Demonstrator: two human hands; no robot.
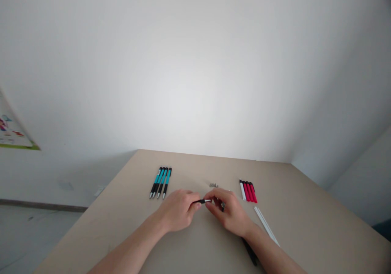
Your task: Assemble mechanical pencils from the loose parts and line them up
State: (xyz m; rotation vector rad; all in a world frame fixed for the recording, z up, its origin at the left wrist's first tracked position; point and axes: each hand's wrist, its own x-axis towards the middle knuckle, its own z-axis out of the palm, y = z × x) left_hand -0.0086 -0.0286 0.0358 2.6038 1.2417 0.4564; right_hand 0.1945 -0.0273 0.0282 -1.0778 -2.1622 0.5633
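Note:
In the head view my left hand (179, 208) is closed round a black pen grip section (200, 201), its front end poking out to the right. My right hand (227, 211) meets it with thumb and index finger pinched at the light, silvery pen tip (207, 200). My palm hides most of the pen's rear part. Just beyond my right fingers lie several small metallic pieces (214, 185), too small to name surely. Partly under my right forearm are dark, slender pen parts (249, 251).
Several turquoise-and-black pens (161, 183) lie side by side on the left of the beige table (189, 164). To the right are several red pen barrels (249, 191) and a white one (242, 190). Thin white sticks (266, 226) lie nearer me. A white wall (195, 82) stands behind.

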